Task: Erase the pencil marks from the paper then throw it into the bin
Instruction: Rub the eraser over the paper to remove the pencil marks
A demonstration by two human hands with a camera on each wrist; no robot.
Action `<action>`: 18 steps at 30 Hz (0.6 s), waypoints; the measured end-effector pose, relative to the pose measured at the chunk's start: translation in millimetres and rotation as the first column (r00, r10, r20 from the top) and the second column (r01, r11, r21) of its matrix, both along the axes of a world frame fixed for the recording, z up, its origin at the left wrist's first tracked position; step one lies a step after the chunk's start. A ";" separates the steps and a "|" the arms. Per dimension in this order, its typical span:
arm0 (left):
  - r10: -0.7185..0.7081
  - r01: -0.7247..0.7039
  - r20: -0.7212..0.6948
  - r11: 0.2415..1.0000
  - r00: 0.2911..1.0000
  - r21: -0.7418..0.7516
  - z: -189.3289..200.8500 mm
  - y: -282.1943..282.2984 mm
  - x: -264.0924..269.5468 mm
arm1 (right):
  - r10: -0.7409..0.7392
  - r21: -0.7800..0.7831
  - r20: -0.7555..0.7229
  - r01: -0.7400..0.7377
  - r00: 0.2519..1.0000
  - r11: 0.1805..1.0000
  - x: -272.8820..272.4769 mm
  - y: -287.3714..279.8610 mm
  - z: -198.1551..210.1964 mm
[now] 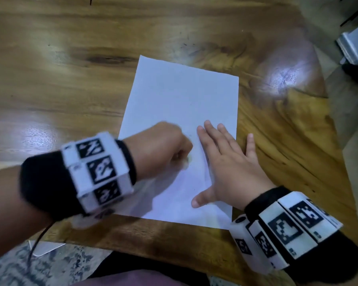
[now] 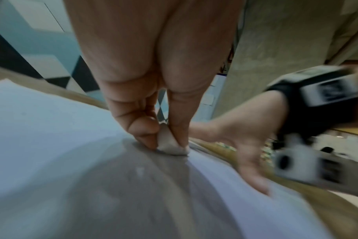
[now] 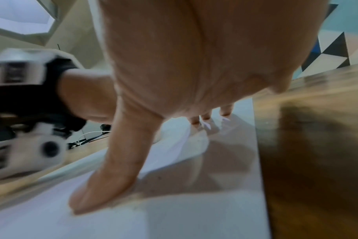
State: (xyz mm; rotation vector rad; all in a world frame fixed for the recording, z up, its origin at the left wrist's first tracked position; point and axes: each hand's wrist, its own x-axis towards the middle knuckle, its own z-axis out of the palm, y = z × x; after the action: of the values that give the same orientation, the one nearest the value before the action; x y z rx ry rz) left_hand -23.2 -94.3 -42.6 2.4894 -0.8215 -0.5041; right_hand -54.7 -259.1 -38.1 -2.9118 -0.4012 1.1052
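A white sheet of paper (image 1: 180, 104) lies on the wooden table (image 1: 60, 83). My left hand (image 1: 163, 149) pinches a small pale eraser (image 2: 170, 143) between thumb and fingers and presses it onto the paper (image 2: 41, 129) near its middle. My right hand (image 1: 229, 162) lies flat with spread fingers on the sheet's right part, the thumb (image 3: 110, 177) pressed on the paper (image 3: 194, 218) and the little finger over the wood. I make out no pencil marks in the blur. No bin is in view.
The table's near edge (image 1: 153, 244) is just below the paper, with a patterned rug (image 1: 29, 265) beneath. Past the table's right corner stand a white object and dark items (image 1: 353, 50) on the floor.
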 end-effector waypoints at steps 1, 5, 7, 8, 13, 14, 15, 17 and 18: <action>-0.033 0.034 -0.040 0.999 0.999 0.000 -1.9 4.4 -8.0 | 0.000 0.004 -0.002 0.000 1.000 1.000 0.0 0.0 -0.1; -0.003 0.004 -0.030 0.999 1.000 0.039 1.7 -4.0 15.0 | 0.004 0.009 0.008 -0.004 1.000 1.000 -0.2 -0.1 0.2; 0.101 -0.103 0.036 0.993 0.994 0.052 6.0 -14.4 38.3 | 0.005 0.005 0.009 -0.005 1.000 1.000 -0.4 -0.1 0.3; 0.137 -0.140 0.057 0.989 0.989 0.052 5.7 -17.2 45.2 | 0.005 0.005 0.009 -0.005 1.000 1.000 -0.4 -0.3 0.3; -0.046 0.046 0.025 0.998 0.999 -0.029 -4.1 3.0 -0.3 | -0.003 0.019 0.012 0.003 1.000 1.000 0.4 -1.1 -0.2; -0.074 0.074 -0.037 0.997 0.997 -0.006 -4.7 6.6 -9.2 | -0.003 0.022 0.013 0.002 1.000 1.000 0.5 -1.1 -0.3; -0.082 0.084 -0.082 0.996 0.993 0.022 -6.1 8.5 -11.8 | -0.002 0.025 0.014 0.002 1.000 1.000 0.5 -1.2 -0.3; -0.066 0.069 -0.075 0.997 0.995 0.042 -4.2 5.2 0.2 | 0.000 0.029 0.020 0.000 1.000 1.000 0.3 -1.1 -0.5; -0.037 0.039 -0.030 0.998 0.999 0.050 -0.8 0.3 11.1 | 0.001 0.030 0.024 -0.002 1.000 1.000 0.2 -1.1 -0.4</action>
State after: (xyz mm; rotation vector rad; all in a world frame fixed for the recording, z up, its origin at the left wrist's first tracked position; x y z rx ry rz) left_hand -12.1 -94.0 -43.4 2.5108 -0.8564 -0.5797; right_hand -54.5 -260.2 -38.5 -2.9016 -0.4165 1.0563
